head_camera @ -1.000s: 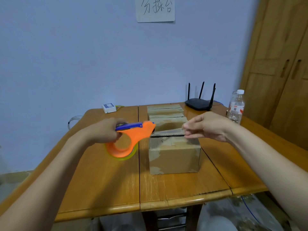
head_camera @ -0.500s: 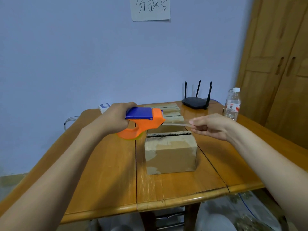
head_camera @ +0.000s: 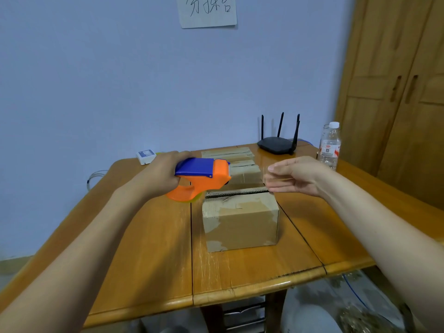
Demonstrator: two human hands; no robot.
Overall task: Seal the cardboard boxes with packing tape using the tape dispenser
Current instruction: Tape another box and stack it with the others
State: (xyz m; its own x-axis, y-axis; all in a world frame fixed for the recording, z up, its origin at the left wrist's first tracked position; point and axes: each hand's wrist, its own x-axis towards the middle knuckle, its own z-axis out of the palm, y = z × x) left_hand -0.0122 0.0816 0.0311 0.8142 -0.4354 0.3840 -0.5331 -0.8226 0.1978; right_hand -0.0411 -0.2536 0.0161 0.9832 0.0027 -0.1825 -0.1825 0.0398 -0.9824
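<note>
Compared with the earlier frames, both hands have drawn further apart above the near cardboard box, and a longer run of packing tape now spans between them. That length looks close to enough to cover the open top seam, so in my judgement the next step is to lower the tape onto it.

Table: carries everything; the near box stands at its middle, flaps closed but the dark seam untaped, old tape remnants on its front face. Further boxes lie behind it in a row toward the wall.

Tape dispenser: orange body, blue top, held over the box's left edge. Left hand is wrapped round its handle.

Right hand: over the box's right edge, thumb and fingertips pinching the free tape end.

Surroundings: black router, water bottle at the far right, small white device at the far left. All stand well apart from the working box. Nothing obstructs the seam; the tape itself is thin and hard to see, so its alignment cannot be confirmed.
</note>
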